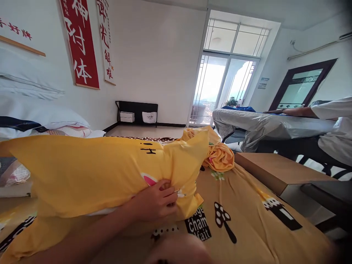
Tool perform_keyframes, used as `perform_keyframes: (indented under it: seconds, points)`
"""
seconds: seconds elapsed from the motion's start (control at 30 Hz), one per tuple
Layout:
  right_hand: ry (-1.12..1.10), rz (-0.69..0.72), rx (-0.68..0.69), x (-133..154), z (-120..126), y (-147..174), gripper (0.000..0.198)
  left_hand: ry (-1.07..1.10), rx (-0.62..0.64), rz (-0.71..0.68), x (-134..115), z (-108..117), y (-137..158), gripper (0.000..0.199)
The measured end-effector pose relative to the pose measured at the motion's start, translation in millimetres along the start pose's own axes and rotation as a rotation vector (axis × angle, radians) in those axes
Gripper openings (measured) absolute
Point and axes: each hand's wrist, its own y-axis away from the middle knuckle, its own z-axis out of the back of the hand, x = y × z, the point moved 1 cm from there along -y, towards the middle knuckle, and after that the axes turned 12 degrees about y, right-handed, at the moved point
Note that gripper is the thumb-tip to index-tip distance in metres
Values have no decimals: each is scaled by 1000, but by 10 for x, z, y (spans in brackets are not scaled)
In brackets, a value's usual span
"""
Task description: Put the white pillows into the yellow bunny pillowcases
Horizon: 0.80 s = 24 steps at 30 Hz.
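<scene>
My left hand (158,202) reaches in from the lower left, its curled fingers gripping the front of a yellow pillowcase (90,172). The fabric gathers in creases around the fingers. Black "Hi" lettering and part of a pink ear print show on the case, upside down. A strip of white filling (103,211) peeks out along its lower edge, above my forearm. The pillowcase stands on its long side on a brown printed bed sheet (247,209). My right hand is not in view. A blurred, rounded skin-coloured shape at the bottom edge is unclear.
Bunched orange cloth (221,157) lies beyond the pillowcase's right end. White bedding (41,106) is piled at left. A cardboard box (280,167) stands right of the bed. Farther right, another person's arm (299,111) rests on a plastic-covered table (275,124).
</scene>
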Motion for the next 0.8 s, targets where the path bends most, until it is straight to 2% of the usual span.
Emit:
perform_keyframes:
  seconds: [0.07, 0.13, 0.17, 0.2, 0.23, 0.3, 0.37, 0.43, 0.5, 0.53, 0.6, 0.67, 0.73, 0.8]
  points:
    - [-70, -40, -78, -260, 236, 491, 30, 20, -29, 2, -25, 21, 11, 9]
    - [-188, -308, -774, -678, 506, 870, 30, 28, -66, 2, -55, 44, 13, 9]
    - [-183, -432, -1054, -910, 592, 995, 29, 24, -79, 2, -73, 58, 7, 9]
    - [-168, -534, -1198, -1141, 630, 1063, 35, 17, -88, 2, -92, 75, -5, 10]
    - [-180, -589, -1230, -1360, 621, 1079, 47, 7, -87, 1, -112, 95, -19, 11]
    - [-306, -653, -1101, -1726, 479, 1011, 65, -18, -62, -5, -151, 142, -40, 12]
    - [-480, -677, -943, -1954, 244, 898, 71, -37, -27, -8, -175, 213, -5, 12]
    - [-577, -684, -880, -2050, 34, 810, 68, -51, 8, 18, -167, 322, 151, 25]
    - [-606, -684, -885, -2059, -78, 765, 64, -69, 22, 142, -106, 476, 462, 38]
    - [-609, -682, -896, -2047, -96, 754, 62, -84, -3, 247, -57, 567, 675, 42]
    - [-622, -671, -918, -2008, -85, 737, 61, -134, -15, 489, 63, 746, 1176, 56]
    - [-650, -660, -931, -1961, -51, 709, 60, -216, -3, 650, 179, 881, 1689, 68]
    - [-689, -658, -937, -1907, -22, 662, 59, -241, -2, 830, 287, 935, 2120, 67]
    - [-686, -657, -945, -1846, 7, 615, 59, -271, -35, 922, 386, 905, 2398, 52]
